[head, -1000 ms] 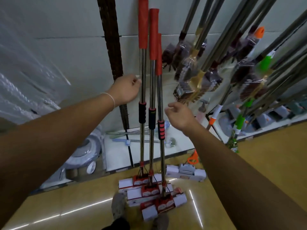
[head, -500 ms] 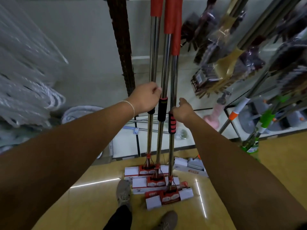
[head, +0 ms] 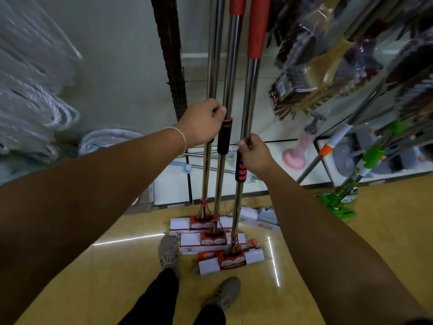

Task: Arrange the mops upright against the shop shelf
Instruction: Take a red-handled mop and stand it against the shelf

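Three chrome-poled mops with red upper sleeves stand near upright at the centre of the frame, their boxed red-and-white heads (head: 212, 239) stacked close together on the yellow tiled floor (head: 112, 273) at lower centre. The left hand (head: 202, 124) curls its fingers round the leftmost chrome pole (head: 212, 66) at mid-height, beside the black foam grip (head: 224, 137) of the middle pole. The right hand (head: 255, 152) pinches the rightmost chrome pole (head: 249, 95) just above its red-and-black ribbed grip (head: 240, 168).

The poles look stiff, light and slick, so bare metal may slide through a loose hold; the foam grips seem the surer place to hold. The heavy-looking heads should anchor them, though tall poles can tip sideways.

The cardboard sleeves enclose the mop heads; what lies under them is hidden. At upper right, clear plastic wrap covers hanging brown brushes (head: 302, 90).
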`<state>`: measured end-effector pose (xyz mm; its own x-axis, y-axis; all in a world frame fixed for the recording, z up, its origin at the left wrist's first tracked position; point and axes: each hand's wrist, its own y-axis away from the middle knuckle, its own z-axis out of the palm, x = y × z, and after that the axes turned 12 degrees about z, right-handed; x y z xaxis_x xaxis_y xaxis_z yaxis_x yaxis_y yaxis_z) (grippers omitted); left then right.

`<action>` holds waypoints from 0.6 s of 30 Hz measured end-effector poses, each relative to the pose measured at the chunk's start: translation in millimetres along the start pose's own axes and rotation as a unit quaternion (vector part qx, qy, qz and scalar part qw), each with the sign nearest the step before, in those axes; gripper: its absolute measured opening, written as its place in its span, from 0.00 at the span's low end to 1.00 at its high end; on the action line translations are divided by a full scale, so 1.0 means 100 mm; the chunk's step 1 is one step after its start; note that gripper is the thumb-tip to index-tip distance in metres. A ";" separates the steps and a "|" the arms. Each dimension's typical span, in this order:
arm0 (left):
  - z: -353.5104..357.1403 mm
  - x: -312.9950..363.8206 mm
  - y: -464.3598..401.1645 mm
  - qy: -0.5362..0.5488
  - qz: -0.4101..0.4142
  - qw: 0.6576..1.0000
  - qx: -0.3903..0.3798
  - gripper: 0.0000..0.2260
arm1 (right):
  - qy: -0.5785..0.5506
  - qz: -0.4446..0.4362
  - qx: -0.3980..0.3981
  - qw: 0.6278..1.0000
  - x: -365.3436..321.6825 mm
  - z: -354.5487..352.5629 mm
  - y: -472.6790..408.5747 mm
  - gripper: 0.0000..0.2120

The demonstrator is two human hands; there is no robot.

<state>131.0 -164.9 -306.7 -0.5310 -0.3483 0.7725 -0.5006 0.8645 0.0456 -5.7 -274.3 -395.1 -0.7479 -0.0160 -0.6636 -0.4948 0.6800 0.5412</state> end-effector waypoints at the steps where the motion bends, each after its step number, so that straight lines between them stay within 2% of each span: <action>1: -0.01 0.06 0.01 0.001 0.007 1.000 0.007 0.14 | 0.003 -0.008 -0.003 1.000 0.03 -0.02 0.07 0.06; 5: -0.03 0.35 0.10 0.030 0.040 0.997 0.062 0.13 | 0.001 -0.038 -0.014 0.999 0.16 -0.08 0.34 0.04; 9: -0.02 0.72 0.23 0.047 0.086 0.990 0.105 0.18 | -0.019 -0.060 -0.049 0.997 0.37 -0.15 0.62 0.03; 13: 0.07 0.94 0.42 0.022 0.084 0.994 0.068 0.21 | -0.019 -0.072 -0.079 0.994 0.58 -0.28 0.92 0.06; 16: 0.21 1.11 0.67 0.061 0.086 0.992 0.063 0.26 | -0.016 -0.065 -0.107 0.992 0.79 -0.40 1.13 0.08; 18: 0.32 1.25 0.82 0.087 0.097 0.990 0.052 0.16 | -0.031 -0.060 -0.135 0.989 0.94 -0.46 1.27 0.08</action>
<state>1.1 -149.3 -226.6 -0.5034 -0.1035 0.8578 -0.4723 0.8643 -0.1729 -159.2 -223.3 -364.8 -0.6516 -0.0338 -0.7578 -0.6849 0.4557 0.5685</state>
